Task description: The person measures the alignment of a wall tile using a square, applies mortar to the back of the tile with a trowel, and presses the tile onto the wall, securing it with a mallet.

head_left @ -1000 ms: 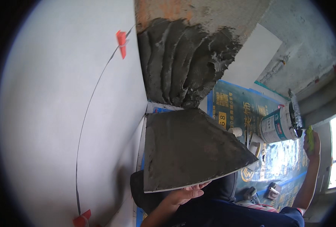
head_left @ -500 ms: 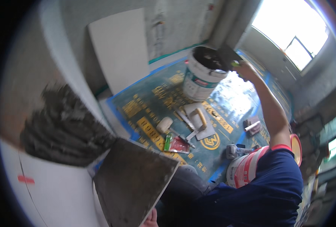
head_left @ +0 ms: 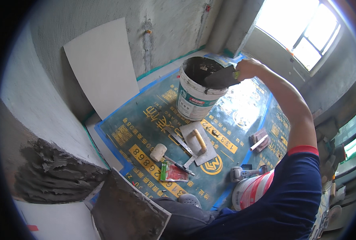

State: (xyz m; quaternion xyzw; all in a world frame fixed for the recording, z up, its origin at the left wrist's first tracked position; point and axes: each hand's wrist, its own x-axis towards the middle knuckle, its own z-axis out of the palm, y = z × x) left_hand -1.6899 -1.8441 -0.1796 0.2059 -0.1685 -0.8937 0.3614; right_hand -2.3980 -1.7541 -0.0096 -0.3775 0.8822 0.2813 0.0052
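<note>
At the end of my outstretched right arm, my right hand (head_left: 251,69) grips a trowel (head_left: 221,78) by its greenish handle. The dark flat blade lies over the rim of a white bucket (head_left: 193,105), whose inside is coated with dark grey mortar (head_left: 198,68). At lower left stands a tilted tile (head_left: 126,210) with a thin grey coat on its face. Thick ridged mortar (head_left: 56,172) covers the wall beside it, above a white tile (head_left: 56,220). My left hand is out of the picture.
On the printed green floor sheet (head_left: 146,128) lie a float (head_left: 204,146), a white-headed mallet (head_left: 158,152), a red-and-green packet (head_left: 174,172) and a power tool (head_left: 246,173). A red-and-white bucket (head_left: 252,190) stands near my right side. A large white panel (head_left: 102,68) leans on the wall.
The trowel blade has swung from upright at the bucket's far edge to lying low over its rim. The view has shifted, and my left hand at the coated tile's edge has left the picture.
</note>
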